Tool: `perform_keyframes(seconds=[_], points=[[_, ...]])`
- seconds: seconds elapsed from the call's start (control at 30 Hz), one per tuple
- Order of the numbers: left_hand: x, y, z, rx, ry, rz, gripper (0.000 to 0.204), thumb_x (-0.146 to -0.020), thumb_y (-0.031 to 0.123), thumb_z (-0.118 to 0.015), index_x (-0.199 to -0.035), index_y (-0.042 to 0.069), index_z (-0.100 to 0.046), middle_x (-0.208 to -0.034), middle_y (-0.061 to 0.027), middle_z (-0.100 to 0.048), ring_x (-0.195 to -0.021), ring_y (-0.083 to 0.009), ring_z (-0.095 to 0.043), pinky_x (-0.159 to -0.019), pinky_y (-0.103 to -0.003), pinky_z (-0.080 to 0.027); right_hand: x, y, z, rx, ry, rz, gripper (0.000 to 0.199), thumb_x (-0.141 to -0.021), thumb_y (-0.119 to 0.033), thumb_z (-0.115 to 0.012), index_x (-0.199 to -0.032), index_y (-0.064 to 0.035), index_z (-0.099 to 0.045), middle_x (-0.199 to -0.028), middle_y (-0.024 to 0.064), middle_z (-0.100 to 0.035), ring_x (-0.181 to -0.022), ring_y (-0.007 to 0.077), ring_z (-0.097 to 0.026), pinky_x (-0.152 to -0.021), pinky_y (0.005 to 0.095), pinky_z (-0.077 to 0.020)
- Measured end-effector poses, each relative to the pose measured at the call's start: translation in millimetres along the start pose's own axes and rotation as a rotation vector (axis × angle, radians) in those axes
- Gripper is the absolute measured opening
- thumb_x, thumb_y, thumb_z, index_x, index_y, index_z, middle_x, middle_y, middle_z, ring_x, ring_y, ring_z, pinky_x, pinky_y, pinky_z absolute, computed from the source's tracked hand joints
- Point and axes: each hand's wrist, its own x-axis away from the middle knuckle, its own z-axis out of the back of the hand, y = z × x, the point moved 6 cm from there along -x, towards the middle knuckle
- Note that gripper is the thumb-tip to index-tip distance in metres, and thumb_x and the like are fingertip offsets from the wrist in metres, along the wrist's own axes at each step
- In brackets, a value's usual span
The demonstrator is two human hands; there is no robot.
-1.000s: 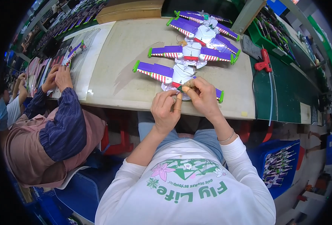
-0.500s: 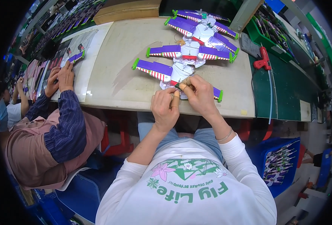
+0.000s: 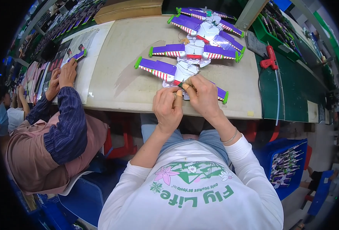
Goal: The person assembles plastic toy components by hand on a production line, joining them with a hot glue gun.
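Observation:
The nearest toy wing pack [image 3: 157, 68], with purple wings, red and white stripes, green tips and a white middle, lies on the table before me. Both my hands are closed at its near middle edge, fingertips almost meeting. My left hand [image 3: 167, 106] has its thumb and fingers pressed together, and my right hand [image 3: 204, 96] pinches from the other side, covering part of the right wing. A small dark green piece [image 3: 180, 85] shows between the fingertips; its kind is unclear. Tan covers wrap some of my fingertips. Thin dark wire crosses the white middle.
More wing packs [image 3: 194, 50] overlap in a row behind. A red glue gun [image 3: 269, 59] lies at right, near a green crate [image 3: 282, 45] of parts. At left a co-worker's hands [image 3: 65, 76] handle a small purple piece. A blue bin [image 3: 267, 155] stands below right.
My hands stay at the same spot on the nearest wing pack, with only slight finger movement. The co-worker's hand at left has shifted a little upward.

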Motion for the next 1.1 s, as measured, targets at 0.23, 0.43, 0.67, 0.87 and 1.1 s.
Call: perform_keyframes(seconds=[0.23,0.43,0.67,0.87,1.1], points=[[1,4,9,-0.017,-0.168,-0.117,0.013,-0.076,-0.001,-0.070,-0.080,0.001,-0.058,-0.100,-0.0103,-0.069,-0.096,-0.0313,-0.059,-0.086,-0.041,-0.043,-16,-22,-4,0.217,-0.155,0.151,0.008,-0.079,-0.007,-0.065,-0.078,-0.0021,-0.058,-0.075,0.0128,-0.057,-0.074,0.0323,-0.061,-0.064,0.0440,-0.0477],[-26,-13,19,-0.006,-0.031,0.088,0.009,-0.080,0.007,-0.069,-0.084,0.001,-0.064,-0.116,-0.0127,-0.062,-0.114,-0.0310,-0.049,-0.098,-0.041,-0.037,-16,-23,-6,0.295,-0.241,0.151,0.017,-0.064,-0.001,-0.069,-0.078,-0.0011,-0.059,-0.081,0.0158,-0.061,-0.081,0.0318,-0.064,-0.070,0.0423,-0.0520],[-34,-29,-1,-0.056,-0.127,0.154,0.018,-0.078,0.016,-0.076,-0.075,0.002,-0.065,-0.124,-0.0113,-0.059,-0.120,-0.0303,-0.045,-0.103,-0.043,-0.032,-15,-13,0,0.143,-0.284,0.145,0.011,-0.075,-0.005,-0.067,-0.081,0.0010,-0.061,-0.082,0.0174,-0.060,-0.084,0.0354,-0.062,-0.073,0.0452,-0.0501],[-36,-35,-4,-0.020,-0.157,0.113,0.026,-0.072,0.018,-0.080,-0.068,0.002,-0.060,-0.126,-0.0152,-0.058,-0.119,-0.0329,-0.045,-0.101,-0.045,-0.034,-13,-2,5,-0.019,-0.293,0.044,0.011,-0.077,-0.008,-0.067,-0.081,0.0016,-0.063,-0.081,0.0174,-0.059,-0.084,0.0365,-0.061,-0.072,0.0467,-0.0486],[-37,-40,-7,0.062,-0.225,0.254,0.021,-0.077,0.013,-0.076,-0.070,0.000,-0.061,-0.135,-0.0168,-0.052,-0.128,-0.0338,-0.037,-0.107,-0.044,-0.029,-29,3,-3,-0.053,-0.308,0.168,0.008,-0.070,-0.005,-0.067,-0.074,0.0020,-0.067,-0.076,0.0207,-0.063,-0.079,0.0375,-0.063,-0.072,0.0472,-0.0488]])
